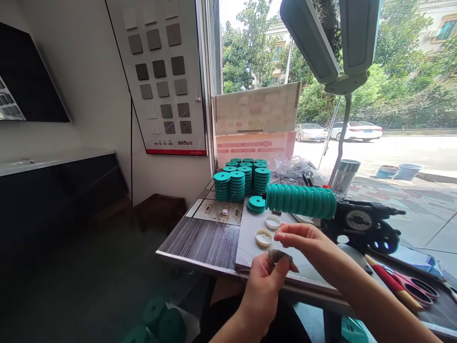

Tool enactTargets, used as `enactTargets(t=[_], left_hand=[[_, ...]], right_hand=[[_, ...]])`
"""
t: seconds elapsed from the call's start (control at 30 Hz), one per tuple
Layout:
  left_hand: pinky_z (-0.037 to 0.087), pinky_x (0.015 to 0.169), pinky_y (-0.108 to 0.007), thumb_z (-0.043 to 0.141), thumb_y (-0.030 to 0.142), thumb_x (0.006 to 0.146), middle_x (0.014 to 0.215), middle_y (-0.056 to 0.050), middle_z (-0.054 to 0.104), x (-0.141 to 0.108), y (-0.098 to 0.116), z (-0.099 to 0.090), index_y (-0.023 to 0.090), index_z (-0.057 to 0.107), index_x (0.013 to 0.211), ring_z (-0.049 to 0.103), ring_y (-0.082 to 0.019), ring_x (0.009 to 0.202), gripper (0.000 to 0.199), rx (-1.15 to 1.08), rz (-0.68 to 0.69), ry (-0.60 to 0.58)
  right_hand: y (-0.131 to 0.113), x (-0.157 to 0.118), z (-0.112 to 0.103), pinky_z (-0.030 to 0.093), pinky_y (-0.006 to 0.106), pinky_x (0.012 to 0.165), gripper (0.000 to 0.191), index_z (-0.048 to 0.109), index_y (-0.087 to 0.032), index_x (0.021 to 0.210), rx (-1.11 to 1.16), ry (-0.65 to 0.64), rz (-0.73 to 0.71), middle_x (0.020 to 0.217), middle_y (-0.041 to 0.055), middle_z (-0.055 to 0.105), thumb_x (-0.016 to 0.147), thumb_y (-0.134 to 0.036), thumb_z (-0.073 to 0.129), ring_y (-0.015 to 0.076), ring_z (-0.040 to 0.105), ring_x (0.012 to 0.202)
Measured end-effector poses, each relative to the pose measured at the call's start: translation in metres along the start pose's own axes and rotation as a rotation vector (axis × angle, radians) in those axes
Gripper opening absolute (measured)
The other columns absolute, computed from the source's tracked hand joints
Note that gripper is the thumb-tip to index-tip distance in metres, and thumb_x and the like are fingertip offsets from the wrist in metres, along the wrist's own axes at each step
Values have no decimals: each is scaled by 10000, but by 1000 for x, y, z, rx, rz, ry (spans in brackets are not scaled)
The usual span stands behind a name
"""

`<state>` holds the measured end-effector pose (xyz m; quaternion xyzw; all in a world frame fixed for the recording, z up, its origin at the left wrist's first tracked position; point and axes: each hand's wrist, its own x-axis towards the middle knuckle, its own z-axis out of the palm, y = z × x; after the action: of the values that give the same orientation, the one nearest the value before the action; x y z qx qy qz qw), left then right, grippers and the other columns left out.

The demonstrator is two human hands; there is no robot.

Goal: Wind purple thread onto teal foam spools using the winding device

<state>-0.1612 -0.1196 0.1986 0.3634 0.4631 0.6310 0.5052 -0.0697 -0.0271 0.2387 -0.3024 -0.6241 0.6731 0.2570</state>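
Fingers and thumb of the left hand (262, 288) grip a small grey-brown strip (275, 255), pinched low over the near edge of the pale board (246, 252). The right hand (309, 238) is poised just above it, its fingertips drawn in close together; whether they pinch something tiny, I cannot tell.

From the head view, the strip looks dull and finely textured, perhaps cloth or mesh, bent over the forefinger, with part of it hidden by the thumb. I'd judge it light, soft and floppy, unlikely to slip or break, though a loose end could fold under. It is best held as it is, flat between thumb and forefinger near the edge, leaving some of the upper side exposed.

Just beyond the hands sits a shallow round dish (263, 245) of small pale beads (264, 237). These look hard, smooth and easy to scatter, so they call for a light fingertip pinch. A white ring-rimmed dish or lid (273, 227) lies just behind it. Farther back are stacked teal spools (237, 186), flat-topped with centre holes, and to their right a row of teal discs (302, 200) on a dark winding device (359, 220), dotted with small pale specks. Scissors (416, 288) lie at the right.
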Motion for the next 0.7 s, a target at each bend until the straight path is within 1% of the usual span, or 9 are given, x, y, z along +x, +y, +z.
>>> enactTargets(t=[0.1,0.17,0.27,0.37,0.43,0.53,0.6,0.67,0.7], left_hand=[[213,566,-209,608,431,703,534,44,355,1,-2,-1,119,568,684,245,-38,526,315,-111,5,-25],[227,564,-198,702,357,623,549,45,387,1,-4,-1,130,566,708,283,-35,535,277,-223,10,-54],[215,540,-186,774,225,526,473,84,292,2,-8,-2,148,574,743,244,-22,491,305,-296,3,-51],[180,517,-189,714,331,620,449,84,257,3,-9,-2,130,586,731,204,-19,468,263,-324,-15,14],[149,501,-197,615,428,706,424,87,204,3,-8,-1,121,585,720,157,-23,449,308,-358,-31,27],[141,492,-194,552,464,746,424,92,150,3,-8,0,120,578,729,124,-26,447,346,-407,-29,37],[175,494,-176,550,473,744,438,83,214,4,-8,-1,114,579,758,181,-19,448,361,-417,-31,80],[258,516,-167,552,482,738,509,43,409,7,-4,-5,113,578,807,335,-24,474,377,-404,-45,133],[319,550,-177,558,480,733,613,3,518,9,-1,-8,117,573,829,440,-48,537,376,-397,-38,160]], right_hand=[[2,1,1,356,152,528,335,608,-124,660,134,-8,2,604,-26,502,547,-416,728,21,432,559],[2,1,1,385,155,575,323,608,-128,647,229,32,-11,604,-27,517,528,-394,748,24,457,580],[0,2,1,408,169,621,320,619,-140,647,327,114,-36,629,-26,544,484,-365,776,33,483,603],[0,2,2,411,179,640,321,620,-144,645,376,170,-71,638,-26,548,474,-363,782,34,481,605],[1,3,2,408,185,648,328,622,-144,659,383,196,-95,644,-20,549,491,-384,771,35,472,609],[3,2,2,406,195,678,366,629,-141,702,344,264,-107,716,6,579,495,-412,762,51,483,662],[2,-2,2,407,203,692,394,631,-135,716,305,302,-120,735,21,585,484,-426,761,66,489,687],[-1,-8,0,407,204,679,389,625,-134,695,263,301,-131,710,25,576,482,-432,756,77,490,685],[-3,-13,-1,402,199,657,375,620,-138,677,235,296,-133,692,21,568,484,-431,752,77,485,672]])
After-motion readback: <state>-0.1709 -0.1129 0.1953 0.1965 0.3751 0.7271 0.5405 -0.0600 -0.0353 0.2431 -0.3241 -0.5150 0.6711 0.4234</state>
